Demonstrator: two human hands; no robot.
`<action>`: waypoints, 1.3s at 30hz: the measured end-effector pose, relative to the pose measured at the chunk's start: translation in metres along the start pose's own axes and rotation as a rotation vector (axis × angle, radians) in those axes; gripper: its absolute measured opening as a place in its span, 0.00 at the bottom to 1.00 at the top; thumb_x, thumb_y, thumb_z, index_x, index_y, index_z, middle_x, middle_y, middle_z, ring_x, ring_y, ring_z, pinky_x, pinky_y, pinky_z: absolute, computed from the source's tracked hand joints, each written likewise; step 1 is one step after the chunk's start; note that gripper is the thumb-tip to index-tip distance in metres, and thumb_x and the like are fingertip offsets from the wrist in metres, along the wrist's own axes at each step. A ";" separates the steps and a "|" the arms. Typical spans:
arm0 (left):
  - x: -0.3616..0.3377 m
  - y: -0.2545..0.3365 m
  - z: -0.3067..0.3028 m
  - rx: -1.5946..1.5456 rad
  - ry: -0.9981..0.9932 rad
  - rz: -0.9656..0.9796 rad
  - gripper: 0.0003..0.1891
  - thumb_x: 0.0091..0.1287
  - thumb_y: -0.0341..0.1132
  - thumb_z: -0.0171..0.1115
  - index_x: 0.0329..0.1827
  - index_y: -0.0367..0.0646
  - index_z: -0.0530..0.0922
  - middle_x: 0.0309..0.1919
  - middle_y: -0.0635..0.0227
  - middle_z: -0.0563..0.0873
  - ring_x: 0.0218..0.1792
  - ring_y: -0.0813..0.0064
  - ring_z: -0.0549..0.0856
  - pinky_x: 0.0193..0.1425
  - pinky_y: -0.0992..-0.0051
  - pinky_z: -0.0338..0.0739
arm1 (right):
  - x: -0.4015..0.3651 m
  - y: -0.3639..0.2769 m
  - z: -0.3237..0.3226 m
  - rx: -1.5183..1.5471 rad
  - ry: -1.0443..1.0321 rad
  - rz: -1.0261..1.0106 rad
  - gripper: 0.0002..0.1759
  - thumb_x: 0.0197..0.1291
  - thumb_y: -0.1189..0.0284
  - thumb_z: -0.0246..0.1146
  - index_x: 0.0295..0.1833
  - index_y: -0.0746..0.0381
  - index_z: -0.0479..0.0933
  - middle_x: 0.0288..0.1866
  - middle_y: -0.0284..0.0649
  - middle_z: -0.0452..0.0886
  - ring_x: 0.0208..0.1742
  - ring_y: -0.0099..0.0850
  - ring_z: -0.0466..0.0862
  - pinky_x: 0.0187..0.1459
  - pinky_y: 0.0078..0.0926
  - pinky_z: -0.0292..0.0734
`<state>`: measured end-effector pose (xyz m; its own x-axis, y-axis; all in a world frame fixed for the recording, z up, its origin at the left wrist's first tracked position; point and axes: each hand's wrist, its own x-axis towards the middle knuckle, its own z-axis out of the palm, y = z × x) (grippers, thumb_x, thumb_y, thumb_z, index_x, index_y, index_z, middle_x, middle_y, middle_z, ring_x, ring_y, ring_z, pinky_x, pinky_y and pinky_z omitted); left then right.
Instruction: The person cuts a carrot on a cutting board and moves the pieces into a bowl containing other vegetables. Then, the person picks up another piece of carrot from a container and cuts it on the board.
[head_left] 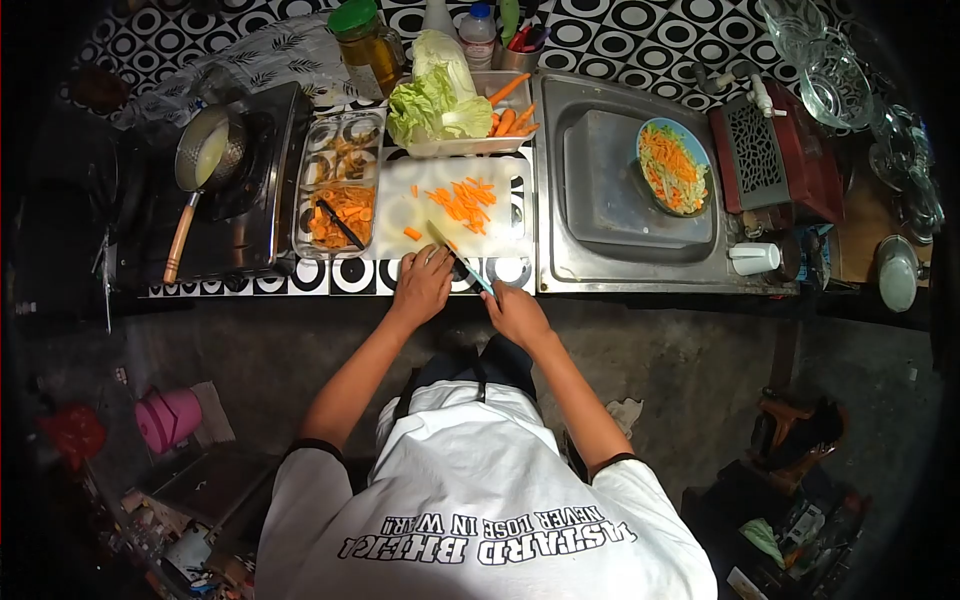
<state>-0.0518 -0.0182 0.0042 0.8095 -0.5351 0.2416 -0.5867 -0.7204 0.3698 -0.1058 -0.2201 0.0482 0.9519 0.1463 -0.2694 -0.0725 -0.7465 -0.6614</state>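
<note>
My right hand (517, 312) is closed round the light blue handle of a knife (476, 277). The blade points away from me over a white cutting board (400, 180) at the counter's front. My left hand (425, 284) rests at the board's near edge, left of the blade, with its fingers bent together; whatever lies under the fingertips is hidden. A short carrot piece (412, 233) sits just beyond those fingers. Cut carrot sticks (465, 205) are heaped farther back on the board.
Left of the board, a clear divided tray (299, 232) holds carrot peelings and a black-handled tool (342, 226). Behind stands a tub (470, 146) with lettuce and carrots. A pan (187, 215) is on the stove; a plate of shredded vegetables (642, 180) stands over the sink (560, 255).
</note>
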 end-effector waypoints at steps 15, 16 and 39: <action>0.002 0.003 0.001 0.020 0.004 0.001 0.18 0.60 0.33 0.64 0.52 0.39 0.78 0.55 0.59 0.80 0.60 0.59 0.74 0.61 0.58 0.66 | 0.004 0.004 0.000 -0.063 -0.049 0.007 0.17 0.72 0.64 0.49 0.41 0.69 0.71 0.35 0.59 0.81 0.38 0.57 0.82 0.41 0.52 0.76; 0.002 0.003 0.001 0.020 0.003 0.003 0.18 0.60 0.33 0.64 0.52 0.39 0.78 0.55 0.59 0.80 0.60 0.59 0.74 0.61 0.58 0.66 | 0.004 0.004 0.000 -0.062 -0.047 0.008 0.17 0.72 0.64 0.49 0.41 0.69 0.71 0.35 0.59 0.81 0.38 0.57 0.82 0.41 0.52 0.76; 0.005 0.006 -0.001 0.042 0.012 0.002 0.20 0.58 0.33 0.65 0.54 0.38 0.78 0.55 0.60 0.79 0.58 0.61 0.75 0.58 0.61 0.66 | 0.010 0.009 -0.001 -0.104 -0.112 -0.030 0.16 0.73 0.66 0.47 0.42 0.70 0.68 0.31 0.61 0.80 0.36 0.58 0.82 0.40 0.52 0.75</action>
<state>-0.0514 -0.0243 0.0086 0.8084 -0.5314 0.2530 -0.5885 -0.7376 0.3310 -0.0964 -0.2259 0.0403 0.9135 0.2368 -0.3308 -0.0075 -0.8033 -0.5956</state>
